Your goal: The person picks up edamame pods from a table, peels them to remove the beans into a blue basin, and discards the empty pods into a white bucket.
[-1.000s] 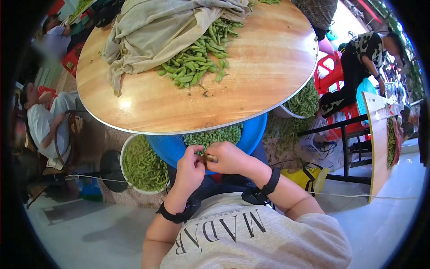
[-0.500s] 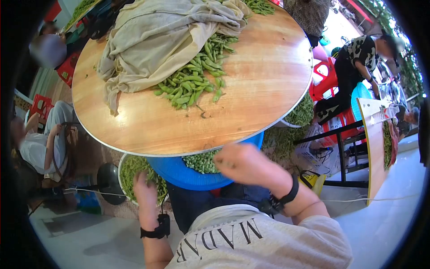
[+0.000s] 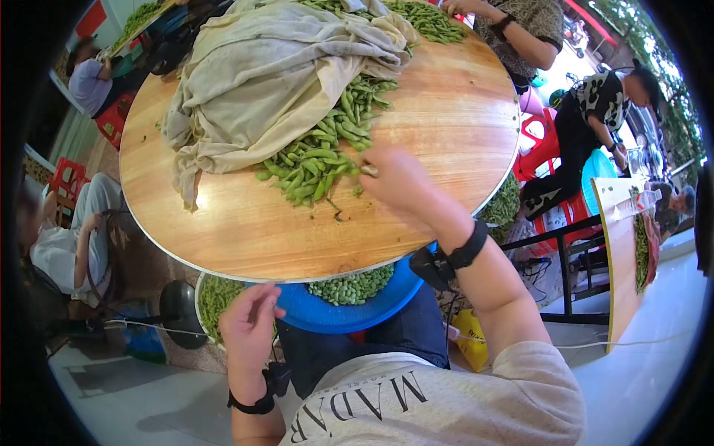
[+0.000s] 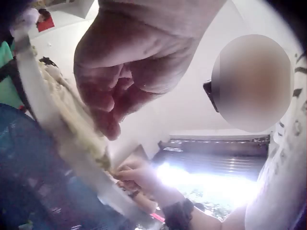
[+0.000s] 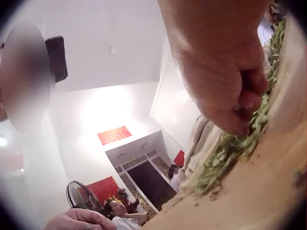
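Green pods (image 3: 309,169) lie heaped on the round wooden table (image 3: 439,126), partly under a beige cloth (image 3: 260,74). My right hand (image 3: 401,186) reaches over the tabletop, its curled fingertips pinching at the pile's right edge; a small pale thing shows by its thumb. In the right wrist view the right hand (image 5: 220,72) has its fingertips among the pods (image 5: 225,155). Below the table's near edge, my left hand (image 3: 249,327) hangs with loosely curled fingers. Nothing shows between the fingers of the left hand (image 4: 139,57) in the left wrist view.
A blue basin (image 3: 327,321) with shelled green beans (image 3: 353,288) sits over the lap, under the table edge. Left of it stands a white bucket of pods (image 3: 216,297). A person (image 3: 520,37) works at the table's far right; others sit at both sides. A yellow bag (image 3: 470,338) stands right.
My hands have parted from above the basin. The right went up and forward to the pods; the left went left over the bucket, then slightly back right. A person's hands came into view at far right.
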`<state>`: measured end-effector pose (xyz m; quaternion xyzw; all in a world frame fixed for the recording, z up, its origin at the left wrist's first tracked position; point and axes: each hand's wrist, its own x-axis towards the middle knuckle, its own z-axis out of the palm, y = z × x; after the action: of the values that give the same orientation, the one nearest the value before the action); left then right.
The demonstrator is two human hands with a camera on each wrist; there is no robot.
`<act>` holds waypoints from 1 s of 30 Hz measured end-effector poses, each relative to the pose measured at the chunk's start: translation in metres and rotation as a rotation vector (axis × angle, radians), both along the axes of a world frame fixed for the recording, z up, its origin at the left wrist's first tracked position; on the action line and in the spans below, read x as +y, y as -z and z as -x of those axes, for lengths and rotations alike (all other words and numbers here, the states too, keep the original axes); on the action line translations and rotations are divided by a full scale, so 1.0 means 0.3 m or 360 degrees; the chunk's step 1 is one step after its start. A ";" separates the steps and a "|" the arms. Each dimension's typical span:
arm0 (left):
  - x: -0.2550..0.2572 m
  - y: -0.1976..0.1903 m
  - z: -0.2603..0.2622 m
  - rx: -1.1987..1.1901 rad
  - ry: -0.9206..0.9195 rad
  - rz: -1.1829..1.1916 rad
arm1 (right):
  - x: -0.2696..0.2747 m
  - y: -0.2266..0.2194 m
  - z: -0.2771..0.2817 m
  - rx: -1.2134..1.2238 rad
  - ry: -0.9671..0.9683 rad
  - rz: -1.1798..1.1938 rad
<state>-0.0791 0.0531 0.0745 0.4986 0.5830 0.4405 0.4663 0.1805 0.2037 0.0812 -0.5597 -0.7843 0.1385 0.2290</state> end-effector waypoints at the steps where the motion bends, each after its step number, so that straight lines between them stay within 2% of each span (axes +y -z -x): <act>1: 0.016 -0.033 -0.029 0.0091 0.0065 -0.0126 | -0.010 -0.013 -0.014 -0.0009 0.0008 0.0032; 3: 0.060 -0.088 -0.092 0.0268 0.0197 -0.0378 | -0.034 -0.040 -0.041 -0.0012 -0.0069 -0.0101; 5: 0.113 -0.084 -0.149 0.0695 0.0359 -0.0889 | -0.059 -0.077 -0.048 -0.0031 -0.0117 -0.0189; 7: 0.160 -0.092 -0.224 0.0774 0.0420 -0.1123 | -0.112 -0.107 -0.038 -0.0055 -0.0137 -0.0209; 10: 0.213 -0.063 -0.307 0.0840 0.0350 -0.1287 | -0.160 -0.151 -0.025 -0.0036 -0.0199 0.0023; 13: 0.196 -0.027 -0.295 0.0850 0.0526 -0.1136 | -0.246 -0.160 -0.003 0.0279 -0.0426 0.0050; 14: 0.190 -0.019 -0.286 0.0747 0.0487 -0.1293 | -0.267 -0.152 -0.002 0.0273 -0.0428 0.0134; 17: 0.088 -0.020 -0.217 0.0243 0.0450 -0.0392 | -0.361 -0.095 0.010 0.0646 -0.0264 0.0207; 18: 0.058 0.007 -0.197 0.0006 0.0299 -0.0258 | -0.402 -0.092 0.011 0.0727 -0.0251 0.0530; 21: -0.001 0.017 -0.147 -0.0310 0.0188 0.0079 | -0.482 0.022 0.070 0.0914 -0.0255 0.0446; 22: -0.016 0.024 -0.139 -0.0295 0.0184 0.0090 | -0.486 0.043 0.084 0.0797 -0.0243 0.0292; 25: -0.036 0.035 -0.143 -0.0272 0.0170 0.0100 | -0.483 0.023 0.103 0.1000 -0.0143 0.0713; 26: -0.045 0.029 -0.149 -0.0262 0.0151 0.0109 | -0.478 0.025 0.104 0.1171 -0.0065 0.1104; 29: -0.061 0.033 -0.155 -0.0190 0.0157 0.0070 | -0.475 0.057 0.130 0.1578 -0.0176 0.1346; 30: -0.068 0.038 -0.155 -0.0157 0.0171 0.0056 | -0.479 0.063 0.137 0.1575 -0.0193 0.1387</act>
<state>-0.0328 0.0326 0.0631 0.4987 0.5394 0.4287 0.5260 0.1393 0.0600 0.0624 -0.4262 -0.4888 0.6967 0.3066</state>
